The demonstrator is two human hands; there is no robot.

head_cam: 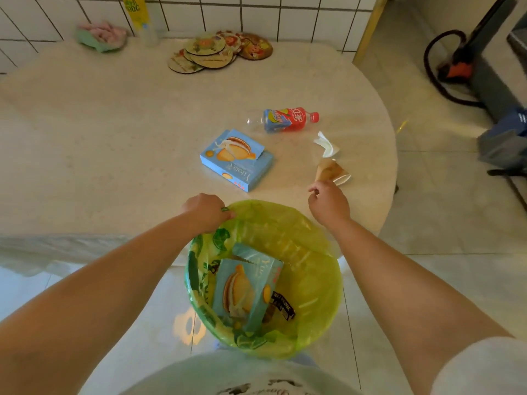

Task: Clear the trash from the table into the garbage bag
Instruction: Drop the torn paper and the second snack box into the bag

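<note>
A yellow-green garbage bag (310, 246) hangs open below the table's near edge. My left hand (206, 211) grips its rim on the left. Inside the bag lie a blue snack box (242, 289) and a small black box (282, 306). My right hand (328, 202) hovers over the table's edge with fingers loosely curled and nothing in them, just short of a crumpled brown paper cup (330, 171). Farther out on the table lie a white crumpled wrapper (326, 143), another blue snack box (236, 159) and an empty plastic bottle (285, 120) on its side.
The pale round table (114, 132) stands against a tiled wall. At its back lie a stack of round coasters (219, 51), a tall yellow bottle (139, 18) and a pink-green cloth (101, 35). On the floor at the right are a black hose (436, 81) and a blue bag (504, 141).
</note>
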